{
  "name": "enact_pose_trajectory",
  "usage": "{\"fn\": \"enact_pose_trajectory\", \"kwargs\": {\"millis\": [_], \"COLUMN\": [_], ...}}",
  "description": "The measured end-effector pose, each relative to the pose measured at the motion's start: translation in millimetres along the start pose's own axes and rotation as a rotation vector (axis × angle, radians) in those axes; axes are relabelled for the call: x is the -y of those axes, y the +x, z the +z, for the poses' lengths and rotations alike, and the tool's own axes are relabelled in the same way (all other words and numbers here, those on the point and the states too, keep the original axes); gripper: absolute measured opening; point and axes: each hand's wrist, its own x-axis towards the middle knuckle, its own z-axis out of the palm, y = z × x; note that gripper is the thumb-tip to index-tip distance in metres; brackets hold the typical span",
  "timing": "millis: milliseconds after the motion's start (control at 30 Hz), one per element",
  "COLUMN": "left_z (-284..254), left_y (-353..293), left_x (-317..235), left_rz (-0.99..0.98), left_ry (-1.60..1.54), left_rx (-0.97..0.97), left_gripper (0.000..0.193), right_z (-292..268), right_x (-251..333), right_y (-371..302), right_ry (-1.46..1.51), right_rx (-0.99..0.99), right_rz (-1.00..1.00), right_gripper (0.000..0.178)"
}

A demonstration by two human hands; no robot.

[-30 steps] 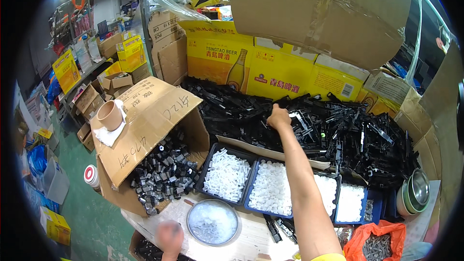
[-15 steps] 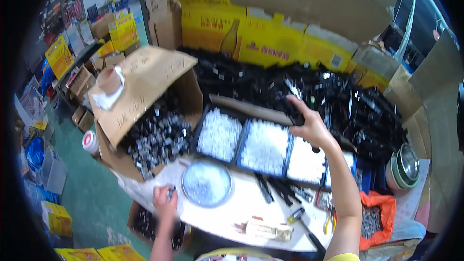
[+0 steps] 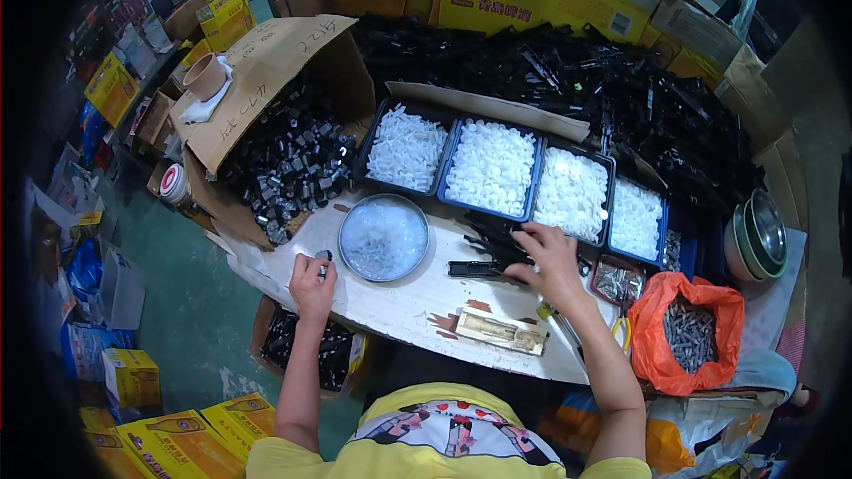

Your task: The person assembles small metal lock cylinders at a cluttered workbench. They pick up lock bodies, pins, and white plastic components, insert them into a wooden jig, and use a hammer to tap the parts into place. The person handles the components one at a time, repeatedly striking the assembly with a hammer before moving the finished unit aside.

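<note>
My left hand (image 3: 312, 291) is closed around a small dark, shiny block (image 3: 324, 256), at the table's left edge beside a round metal dish (image 3: 426, 244) of whitish, translucent stuff. My right hand (image 3: 554, 268) has its thumb and fingers spread over several black slotted strips (image 3: 497, 244) on the table. One black strip (image 3: 473, 269) lies flat, its right end close to my thumb. A small wooden jig (image 3: 501, 332) lies nearer to me. Beneath my right forearm, a screwdriver is partly hidden.
Trays (image 3: 441, 191) of small white plastic parts stand in a row behind. A carton (image 3: 257, 115) of dark blocks is at left; black strips (image 3: 657, 115) are heaped at the back. An orange bag (image 3: 648, 337) of grey screw-like parts and nested bowls (image 3: 735, 244) are at right.
My right hand has come down from the black heap toward me, and the dark piece it held has gone from it. My left hand stays near the dish. The view has tilted down.
</note>
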Motion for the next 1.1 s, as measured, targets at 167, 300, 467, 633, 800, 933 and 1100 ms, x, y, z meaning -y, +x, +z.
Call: {"fn": "enact_pose_trajectory", "kwargs": {"millis": [167,300,467,633,800,933,1100], "left_z": [-3.4,-19.1,-21.3,0.4,36.6,29.5,29.9], "left_y": [-20.3,-28.8,-29.7,-41.8,-56.1,-48.6,-52.9], "left_x": [-15.8,-37.2,-60.5,-76.2,-87.3,-106.9,-107.1], "left_rz": [0.018,-0.03,-0.014,-0.126,-0.366,-0.304,-0.51], "left_ry": [0.037,-0.027,-0.032,-0.262,-0.797,-0.763,-0.845], "left_rx": [0.171,0.387,0.52,0.58,0.492,0.607,0.626], "left_gripper": [0.022,0.03,0.028,0.028,0.028,0.03,0.022], "right_z": [7.4,15.7,27.5,30.8,47.7,57.4,25.7], "right_x": [-18.6,-13.7,18.2,27.2,44.1,32.5,25.7], "right_y": [-34.3,-46.9,-30.5,-22.9,-10.6,-1.0,9.4], "right_ry": [-0.054,-0.065,-0.049,-0.179,-0.264,-0.217,0.408], "right_rx": [-0.16,-0.165,-0.194,-0.19,-0.08,-0.204,-0.339], "right_rz": [0.04,0.03,-0.097,0.026,-0.184,-0.205,-0.031], "right_gripper": [0.014,0.012,0.018,0.018,0.016,0.007,0.012]}}
